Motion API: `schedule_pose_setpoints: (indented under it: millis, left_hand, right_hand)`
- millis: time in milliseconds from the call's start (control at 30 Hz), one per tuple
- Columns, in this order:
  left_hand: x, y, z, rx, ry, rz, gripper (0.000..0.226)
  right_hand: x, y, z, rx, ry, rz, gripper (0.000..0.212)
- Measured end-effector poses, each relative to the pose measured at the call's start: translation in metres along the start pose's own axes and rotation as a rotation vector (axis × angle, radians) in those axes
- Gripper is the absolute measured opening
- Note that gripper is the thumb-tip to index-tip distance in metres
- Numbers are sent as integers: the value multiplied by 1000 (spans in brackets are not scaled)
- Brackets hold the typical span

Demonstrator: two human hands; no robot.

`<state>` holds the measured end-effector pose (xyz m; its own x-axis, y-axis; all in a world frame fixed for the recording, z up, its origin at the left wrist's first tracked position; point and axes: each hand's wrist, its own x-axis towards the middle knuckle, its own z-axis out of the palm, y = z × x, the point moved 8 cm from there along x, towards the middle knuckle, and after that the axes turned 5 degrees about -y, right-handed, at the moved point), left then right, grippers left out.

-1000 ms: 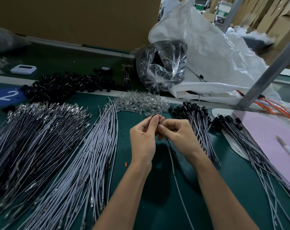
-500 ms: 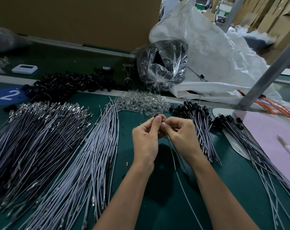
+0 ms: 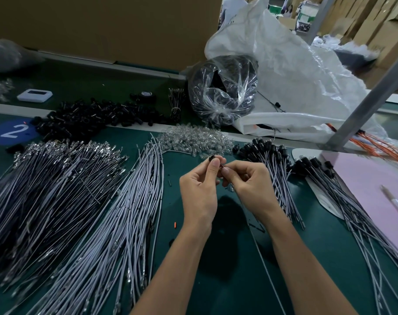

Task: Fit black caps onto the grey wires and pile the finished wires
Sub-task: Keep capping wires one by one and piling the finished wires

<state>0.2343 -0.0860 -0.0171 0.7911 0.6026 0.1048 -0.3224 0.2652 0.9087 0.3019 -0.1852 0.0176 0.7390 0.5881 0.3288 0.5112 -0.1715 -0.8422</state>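
Note:
My left hand (image 3: 199, 189) pinches a small black cap (image 3: 211, 158) between thumb and fingertips at the table's middle. My right hand (image 3: 250, 185) meets it fingertip to fingertip, gripping a thin grey wire (image 3: 265, 267) that trails down toward me under the right forearm. Loose black caps (image 3: 89, 119) lie heaped at the back left. Bare grey wires (image 3: 116, 228) fan out left of my hands. Two piles of capped wires lie to the right, the nearer pile (image 3: 275, 169) beside my right hand and the farther pile (image 3: 343, 196) beyond it.
A heap of clear small parts (image 3: 193, 140) sits just beyond my hands. Dark wires with metal ends (image 3: 45, 189) cover the left. A clear bag of black parts (image 3: 223, 89), a white sack (image 3: 296, 71), a grey post (image 3: 364, 98), orange wires (image 3: 382, 146) and pink sheet (image 3: 375, 189) crowd the right.
Both hands stayed together over the same spot; the fingertips shifted slightly and the black cap now shows more at the left fingertips.

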Motion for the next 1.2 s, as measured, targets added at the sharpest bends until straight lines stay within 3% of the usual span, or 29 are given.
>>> schedule_pose_setpoints:
  millis: [367, 500, 600, 867, 967, 1200]
  left_hand:
    - [-1, -3, 3, -41, -11, -31, 20]
    - [1, -2, -4, -57, 49, -18, 21]
    - [0, -3, -5, -71, 57, -27, 25]
    - [0, -6, 1, -52, 4, -49, 13]
    - [2, -2, -4, -122, 40, -19, 20]
    - [4, -2, -14, -124, 119, -14, 12]
  right_hand:
    - [1, -1, 2, -39, 39, -10, 14]
    - [2, 4, 8, 55, -67, 69, 12]
    - [2, 2, 10, 29, -115, 72, 24]
    - [1, 4, 6, 79, -30, 70, 19]
    - [0, 4, 5, 24, -34, 76, 25]
    - [-1, 5, 7, -11, -33, 100, 24]
